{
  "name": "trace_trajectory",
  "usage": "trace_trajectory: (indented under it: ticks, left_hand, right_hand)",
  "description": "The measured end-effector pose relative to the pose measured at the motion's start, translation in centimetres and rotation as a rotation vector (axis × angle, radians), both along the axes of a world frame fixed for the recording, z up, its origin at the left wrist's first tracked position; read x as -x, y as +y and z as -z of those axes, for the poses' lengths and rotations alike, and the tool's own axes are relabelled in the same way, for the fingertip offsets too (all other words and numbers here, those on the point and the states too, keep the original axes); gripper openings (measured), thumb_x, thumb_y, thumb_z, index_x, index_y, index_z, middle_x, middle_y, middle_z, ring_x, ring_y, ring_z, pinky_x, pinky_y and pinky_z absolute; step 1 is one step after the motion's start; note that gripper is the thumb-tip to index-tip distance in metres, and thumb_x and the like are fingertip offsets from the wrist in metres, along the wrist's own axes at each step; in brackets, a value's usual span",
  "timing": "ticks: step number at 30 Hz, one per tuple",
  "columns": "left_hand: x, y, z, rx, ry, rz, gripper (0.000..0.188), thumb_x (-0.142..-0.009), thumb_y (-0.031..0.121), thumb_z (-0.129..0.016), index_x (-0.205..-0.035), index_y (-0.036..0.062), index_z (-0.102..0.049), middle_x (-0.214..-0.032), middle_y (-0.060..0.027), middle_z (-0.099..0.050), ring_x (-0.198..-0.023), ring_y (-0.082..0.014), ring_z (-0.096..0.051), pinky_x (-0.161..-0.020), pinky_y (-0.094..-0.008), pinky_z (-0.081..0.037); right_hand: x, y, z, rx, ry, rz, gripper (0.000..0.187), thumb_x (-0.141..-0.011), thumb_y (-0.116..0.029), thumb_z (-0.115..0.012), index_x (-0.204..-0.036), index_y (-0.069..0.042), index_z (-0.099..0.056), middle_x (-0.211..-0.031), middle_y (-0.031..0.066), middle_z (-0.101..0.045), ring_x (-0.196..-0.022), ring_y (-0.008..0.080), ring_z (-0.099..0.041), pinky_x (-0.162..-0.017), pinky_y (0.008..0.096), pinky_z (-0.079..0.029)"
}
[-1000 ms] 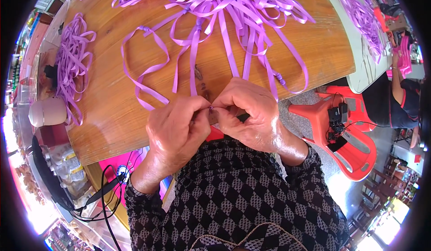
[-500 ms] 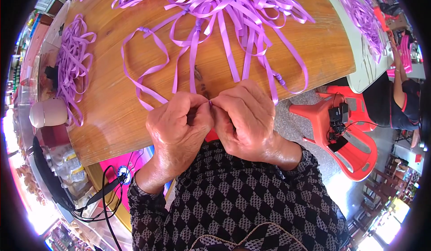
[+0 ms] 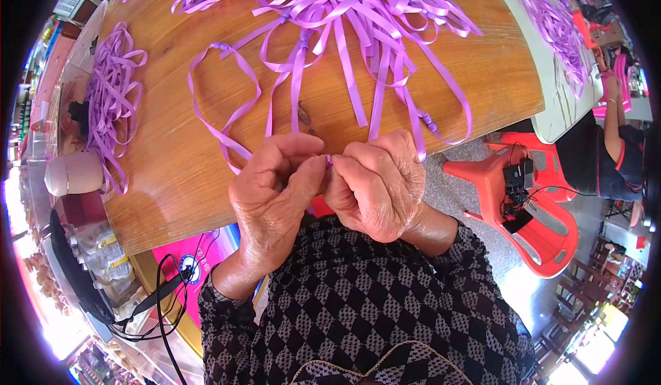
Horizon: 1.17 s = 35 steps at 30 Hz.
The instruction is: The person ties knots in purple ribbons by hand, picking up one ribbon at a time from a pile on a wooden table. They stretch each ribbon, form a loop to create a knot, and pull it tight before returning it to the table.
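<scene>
My left hand point(image 3: 272, 185) and my right hand point(image 3: 379, 185) meet just off the table's near edge, fingertips together. Between them shows a small bit of purple ribbon point(image 3: 329, 159), pinched by both; most of it is hidden by my fingers. My left forefinger is lifted and bent above the thumb, while the right fingers stay curled in. Beyond my hands, a large heap of purple ribbons point(image 3: 358, 13) spreads over the wooden table, some tied in loops with knots point(image 3: 427, 120). One looped ribbon point(image 3: 253, 89) trails toward my left hand.
The wooden table point(image 3: 172, 109) carries another ribbon bundle point(image 3: 113, 89) at its left, near a pale rounded device point(image 3: 74, 173). A white table point(image 3: 561, 113) with more ribbons adjoins at the right. Red plastic stools point(image 3: 544, 244) hold cables and black devices. A person's arm point(image 3: 611, 127) shows at far right.
My left forefinger has lifted and opened away from the thumb. My right hand has turned slightly, and the ribbon strands near my hands have shifted a little.
</scene>
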<state>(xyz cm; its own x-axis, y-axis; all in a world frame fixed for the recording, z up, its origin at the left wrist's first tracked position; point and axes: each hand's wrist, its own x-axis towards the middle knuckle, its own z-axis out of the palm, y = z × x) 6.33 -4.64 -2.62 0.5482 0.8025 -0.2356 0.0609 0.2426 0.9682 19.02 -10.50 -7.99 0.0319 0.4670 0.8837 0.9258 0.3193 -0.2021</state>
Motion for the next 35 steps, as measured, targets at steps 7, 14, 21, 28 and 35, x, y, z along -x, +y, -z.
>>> trace_trajectory:
  ticks: [7, 14, 21, 28, 35]
  left_hand:
    - [1.0, -0.1, 0.6, -0.152, -0.029, 0.073, 0.009, -0.082, 0.0, -0.06, -0.091, -0.0036, -0.06, -0.085, -0.0029, -0.058, -0.069, -0.0077, -0.053, -0.066, -0.0196, -0.044]
    - [1.5, 1.0, 1.1, -0.043, -0.026, 0.101, 0.008, -0.078, 0.001, -0.064, -0.085, -0.0025, -0.063, -0.081, -0.0008, -0.058, -0.07, -0.0066, -0.053, -0.065, -0.0193, -0.042]
    - [1.6, 2.2, 0.7, 0.147, -0.01, 0.25, 0.005, -0.077, 0.0, -0.062, -0.081, -0.0014, -0.062, -0.077, 0.0008, -0.058, -0.071, -0.0047, -0.053, -0.063, -0.0191, -0.042]
    - [1.0, 0.5, 0.7, -0.048, -0.068, -0.003, 0.012, -0.073, -0.005, -0.061, -0.084, 0.0005, -0.059, -0.081, 0.0002, -0.056, -0.07, -0.0053, -0.052, -0.06, -0.0186, -0.041]
    - [1.2, 0.4, 0.8, -0.617, 0.168, 0.126, 0.016, -0.071, -0.005, -0.062, -0.085, 0.0039, -0.061, -0.082, -0.0022, -0.056, -0.069, -0.0092, -0.055, -0.058, -0.019, -0.042]
  right_hand:
    - [0.1, -0.4, 0.1, -0.01, -0.011, 0.022, 0.021, -0.065, 0.007, -0.064, -0.084, 0.005, -0.056, -0.075, 0.0117, -0.057, -0.057, 0.0214, -0.052, -0.047, 0.0295, -0.038]
    - [-1.1, -1.2, -0.1, 0.181, 0.357, -0.151, 0.026, -0.069, 0.001, -0.069, -0.094, 0.001, -0.06, -0.087, 0.0108, -0.06, -0.065, 0.021, -0.053, -0.055, 0.0277, -0.043]
    - [-2.0, -1.0, -2.0, 0.532, 0.72, -0.54, 0.024, -0.069, -0.007, -0.072, -0.091, -0.001, -0.063, -0.083, 0.0073, -0.06, -0.069, 0.0157, -0.055, -0.059, 0.0263, -0.043]
    - [-1.3, -1.1, -2.2, 0.518, 0.792, -0.414, 0.011, -0.073, 0.004, -0.066, -0.082, 0.0, -0.06, -0.074, 0.0057, -0.055, -0.066, 0.0135, -0.054, -0.056, 0.0246, -0.04]
    - [-0.8, -1.5, -1.9, 0.586, 0.882, -0.399, 0.01, -0.076, 0.005, -0.064, -0.084, 0.0, -0.06, -0.08, 0.0057, -0.055, -0.069, 0.0151, -0.058, -0.06, 0.0232, -0.046]
